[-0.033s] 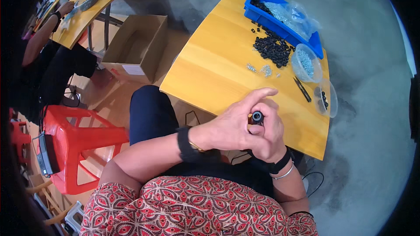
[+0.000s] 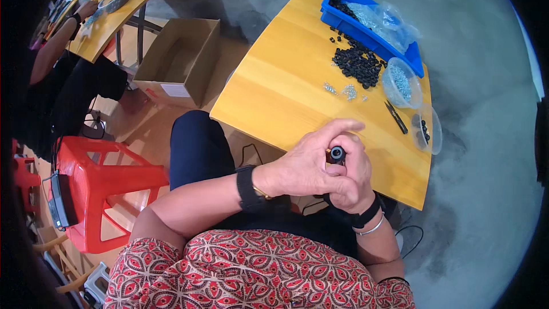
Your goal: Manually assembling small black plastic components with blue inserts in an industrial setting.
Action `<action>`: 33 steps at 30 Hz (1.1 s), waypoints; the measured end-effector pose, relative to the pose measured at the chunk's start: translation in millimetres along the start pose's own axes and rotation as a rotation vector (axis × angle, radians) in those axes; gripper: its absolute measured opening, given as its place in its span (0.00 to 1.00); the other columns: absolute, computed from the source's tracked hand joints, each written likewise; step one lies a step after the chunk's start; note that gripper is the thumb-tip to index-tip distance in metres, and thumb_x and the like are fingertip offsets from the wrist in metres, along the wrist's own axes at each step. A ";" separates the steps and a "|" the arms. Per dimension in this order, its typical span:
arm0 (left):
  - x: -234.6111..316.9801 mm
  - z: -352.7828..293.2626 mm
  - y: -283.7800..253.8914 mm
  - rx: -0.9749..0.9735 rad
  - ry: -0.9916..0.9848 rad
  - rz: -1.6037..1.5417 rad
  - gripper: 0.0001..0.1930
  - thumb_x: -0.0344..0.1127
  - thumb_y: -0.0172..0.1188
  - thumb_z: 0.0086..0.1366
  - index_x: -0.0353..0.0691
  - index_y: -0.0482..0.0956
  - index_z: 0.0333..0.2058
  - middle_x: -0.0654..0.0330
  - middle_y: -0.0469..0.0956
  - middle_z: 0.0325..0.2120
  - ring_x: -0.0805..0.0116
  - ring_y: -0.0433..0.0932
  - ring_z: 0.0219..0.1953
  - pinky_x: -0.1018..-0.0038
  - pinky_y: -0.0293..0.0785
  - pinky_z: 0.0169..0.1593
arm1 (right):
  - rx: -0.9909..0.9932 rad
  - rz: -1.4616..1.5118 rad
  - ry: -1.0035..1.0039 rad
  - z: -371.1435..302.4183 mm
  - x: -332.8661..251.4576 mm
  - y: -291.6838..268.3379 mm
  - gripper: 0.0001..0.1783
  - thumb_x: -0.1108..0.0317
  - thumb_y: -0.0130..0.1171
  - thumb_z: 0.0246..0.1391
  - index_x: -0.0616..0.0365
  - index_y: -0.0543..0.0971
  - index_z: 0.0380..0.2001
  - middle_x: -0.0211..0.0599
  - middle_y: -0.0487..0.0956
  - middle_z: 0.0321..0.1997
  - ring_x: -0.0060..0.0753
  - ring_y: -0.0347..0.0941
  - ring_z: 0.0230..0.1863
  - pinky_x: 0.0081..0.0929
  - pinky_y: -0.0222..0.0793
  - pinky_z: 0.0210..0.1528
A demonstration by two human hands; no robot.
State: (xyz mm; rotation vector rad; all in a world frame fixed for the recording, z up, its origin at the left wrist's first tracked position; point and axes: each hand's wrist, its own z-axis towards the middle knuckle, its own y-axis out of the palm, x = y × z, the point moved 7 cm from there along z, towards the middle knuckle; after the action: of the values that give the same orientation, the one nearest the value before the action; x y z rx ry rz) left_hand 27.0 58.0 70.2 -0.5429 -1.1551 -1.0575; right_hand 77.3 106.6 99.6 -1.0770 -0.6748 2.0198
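Note:
My right hand (image 2: 355, 174) is closed round a black cylindrical tool (image 2: 337, 153), whose round end with a dark centre points up between my hands. Pressed against it from the left is my left hand (image 2: 303, 163), its index finger stretched over the top and its thumb bent in. Whatever the left fingers hold is hidden. Both hands are above the near edge of the yellow table (image 2: 274, 86). Beyond them lie small silver screws (image 2: 349, 92), a heap of small black parts (image 2: 359, 66) and a pair of dark tweezers (image 2: 396, 117).
A blue bin (image 2: 366, 28) with plastic bags stands at the far right. Beside it are a clear tub (image 2: 401, 83) of silver pieces and a clear lid (image 2: 436, 131) with black parts. A cardboard box (image 2: 177, 60), a red stool (image 2: 108, 189) and another person's arm (image 2: 54, 51) are left.

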 end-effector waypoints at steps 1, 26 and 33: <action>-0.5 1.9 -0.3 0.007 0.045 0.067 0.34 0.35 0.70 0.39 0.36 0.64 0.46 0.56 0.71 0.41 0.70 0.69 0.44 0.75 0.65 0.48 | 0.031 -0.011 -0.044 -1.1 -1.6 -0.7 0.21 0.64 0.55 0.44 0.62 0.64 0.40 0.40 0.70 0.26 0.44 0.69 0.25 0.34 0.64 0.29; -18.7 6.3 -13.7 0.073 -0.138 -0.271 0.29 0.50 0.55 0.56 0.33 0.65 0.49 0.58 0.67 0.41 0.76 0.68 0.40 0.79 0.68 0.37 | 0.116 0.247 0.214 0.8 14.8 -19.1 0.19 0.54 0.45 0.55 0.62 0.68 0.37 0.41 0.69 0.30 0.37 0.67 0.30 0.28 0.63 0.34; -17.9 0.1 -0.6 -0.091 -0.414 -0.810 0.12 0.41 0.50 0.62 0.37 0.73 0.33 0.65 0.73 0.23 0.79 0.68 0.23 0.84 0.62 0.21 | 0.073 0.131 0.056 7.8 10.1 -32.9 0.24 0.50 0.43 0.55 0.63 0.70 0.38 0.38 0.65 0.30 0.32 0.64 0.32 0.24 0.61 0.35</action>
State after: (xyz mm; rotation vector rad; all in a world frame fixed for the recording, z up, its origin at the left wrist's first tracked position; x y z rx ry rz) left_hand 25.9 64.8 53.6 -0.3680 -1.7700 -1.7451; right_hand 78.7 133.3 122.7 -1.1560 -0.5102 2.0997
